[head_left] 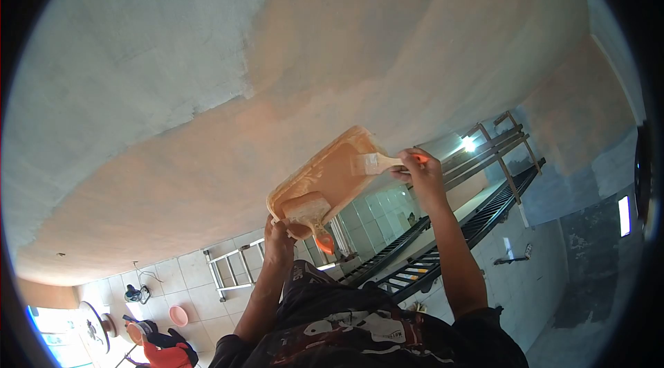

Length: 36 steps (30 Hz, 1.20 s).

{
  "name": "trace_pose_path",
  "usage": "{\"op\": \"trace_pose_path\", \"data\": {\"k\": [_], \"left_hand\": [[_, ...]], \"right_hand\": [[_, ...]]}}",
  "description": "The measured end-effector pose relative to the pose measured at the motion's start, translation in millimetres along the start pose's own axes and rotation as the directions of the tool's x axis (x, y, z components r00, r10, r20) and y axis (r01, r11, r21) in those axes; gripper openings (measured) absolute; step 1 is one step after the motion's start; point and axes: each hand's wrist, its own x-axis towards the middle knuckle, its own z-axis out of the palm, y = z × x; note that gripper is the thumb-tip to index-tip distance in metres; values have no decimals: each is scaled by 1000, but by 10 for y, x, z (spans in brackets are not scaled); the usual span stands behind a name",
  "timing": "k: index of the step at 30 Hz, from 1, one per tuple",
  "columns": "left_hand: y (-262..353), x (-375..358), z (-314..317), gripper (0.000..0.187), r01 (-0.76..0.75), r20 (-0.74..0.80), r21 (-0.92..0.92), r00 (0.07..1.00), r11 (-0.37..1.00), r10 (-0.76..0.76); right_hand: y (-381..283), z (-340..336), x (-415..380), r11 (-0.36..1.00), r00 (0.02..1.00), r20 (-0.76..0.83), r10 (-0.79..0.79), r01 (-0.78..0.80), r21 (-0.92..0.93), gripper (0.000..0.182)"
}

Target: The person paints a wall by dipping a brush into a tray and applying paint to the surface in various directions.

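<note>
My left hand [279,238] grips the near left end of a long paint tray [292,183], which is smeared with peach-coloured paint. A second wide brush [304,207] lies across that end, its orange-tipped handle sticking out over the rim beside my left hand. My right hand [419,173] is closed around the handle of a flat paintbrush [377,163] with an orange end. Its pale bristles overlap the paint at the tray's far right end. Behind the tray rises a wall [311,43], part peach-coated and part grey.
Below me are black slatted railings [477,219] and an aluminium ladder [235,271] on a tiled floor. Wooden scaffolding [494,153] stands at the right. At lower left are a pink basin [178,315] and a person in red [166,353].
</note>
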Motion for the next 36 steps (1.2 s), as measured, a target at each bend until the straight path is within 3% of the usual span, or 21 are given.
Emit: {"op": "trace_pose_path", "data": {"k": [1, 11, 14, 17, 19, 20, 22, 23, 24, 25, 26, 28, 29, 31, 34, 36], "left_hand": [[14, -19, -15, 75, -1, 0, -9, 1000, 1000, 1], [-11, 32, 2, 78, 5, -21, 83, 1000, 997, -4], [-79, 45, 20, 75, 56, -16, 48, 998, 997, -56], [-115, 38, 70, 71, 78, 8, -23, 997, 997, -78], [-88, 17, 109, 68, 49, 4, -21, 999, 999, -49], [-66, 3, 130, 66, 27, -2, -19, 1000, 999, -27], [-51, -1, 158, 67, 15, 13, -35, 1000, 999, -14], [-35, -2, 154, 68, 14, 29, -48, 999, 999, -12], [-45, -4, 126, 68, -2, 33, -46, 999, 999, 3], [-75, -12, 77, 69, 17, 16, -48, 1000, 999, -16], [-65, -17, 53, 69, 33, 2, -49, 999, 998, -33], [-61, -27, 27, 69, 0, -3, -63, 1000, 998, 0], [-34, -31, 26, 68, -15, -18, -80, 1000, 997, 14], [-10, -48, 73, 67, -44, -7, -100, 999, 994, 44], [72, -87, 111, 67, -71, -19, -160, 997, 985, 69], [58, -109, 207, 69, -114, -32, -189, 993, 975, 110]], "right_hand": [[21, -7, -21, 983, 990, -92, 104, -88, 160, 29], [319, -265, -112, 974, 971, -103, 216, -207, 91, 33], [391, -355, -104, 965, 965, -121, 233, -215, 147, 31], [385, -432, -123, 939, 970, -10, 244, -234, 252, 27], [274, -405, -156, 989, 988, 53, 146, -146, -20, 22], [226, -398, -163, 990, 989, 58, 139, -138, -19, 22], [113, -395, -155, 892, 944, 266, -194, 282, -352, 24], [-14, -345, -159, 891, 940, 271, -206, 295, -346, 24], [-190, -260, -170, 694, 839, 366, -404, 541, -474, 27], [-345, -187, -175, 416, 683, 483, -548, 723, -551, 30], [-469, -133, -159, 405, 670, 483, -564, 734, -546, 30], [-688, -42, -125, 17, 389, 667, -636, 871, -492, 34], [-787, 5, -112, 1, 371, 669, -644, 875, -484, 34], [-944, 16, -91, -210, 171, 804, -570, 916, -343, 34], [-989, 52, -73, -284, 76, 851, -519, 924, -256, 35], [-989, -32, -74, -280, 77, 856, -511, 927, -250, 36]]}}
